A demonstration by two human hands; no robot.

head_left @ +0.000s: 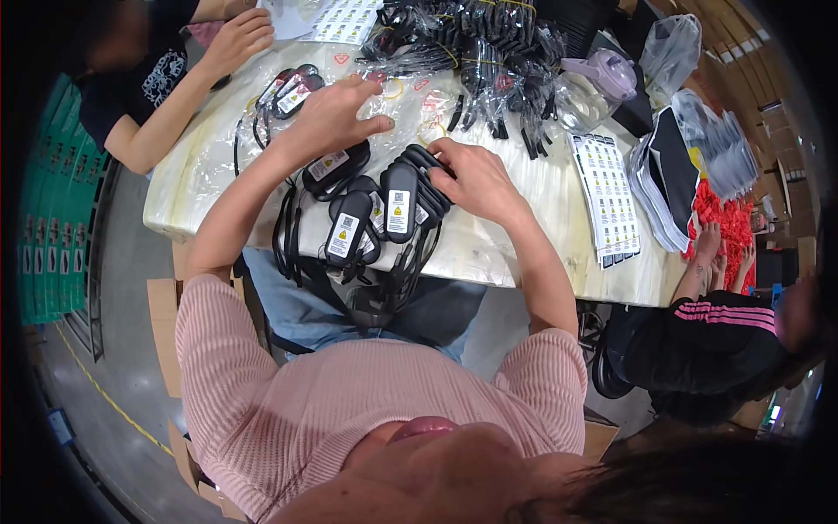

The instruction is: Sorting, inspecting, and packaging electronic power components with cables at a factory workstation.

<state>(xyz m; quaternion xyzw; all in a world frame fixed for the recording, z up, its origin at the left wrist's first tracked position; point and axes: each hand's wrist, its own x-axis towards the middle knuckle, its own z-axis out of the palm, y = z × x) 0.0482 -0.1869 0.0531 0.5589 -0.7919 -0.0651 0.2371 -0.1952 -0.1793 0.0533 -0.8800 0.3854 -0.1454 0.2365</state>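
leftmost, green cartons (54,214) stand stacked beyond the table. next, at the far left corner, a co-worker in a dark short-sleeved top (161,87) has a hand (240,39) at the edge of a white paper sheet (288,19), with a label sheet (345,21) just to its right. nearer, a small group of corded black oval housings (297,94) lies on the wrapped white table (196,188). just right of it, the left hand (336,118) is released, its fingers spread and nothing visible in them, over the far side of the main pile of labelled black housings (347,231). that pile sits at the near edge, in front of the person, white labels with yellow triangles facing up and black cords (292,231) hanging toward the lap. at its right end, the right hand (478,179) touches the stacked housings with thumb and fingers; whether it grips one cannot be told. beyond lie bagged black cable bundles (489,61), then a clear container with a lilac lid (607,74). farther right come a long label sheet (604,196), a red heap (723,218) and another co-worker in a pink-striped black jacket (720,319).
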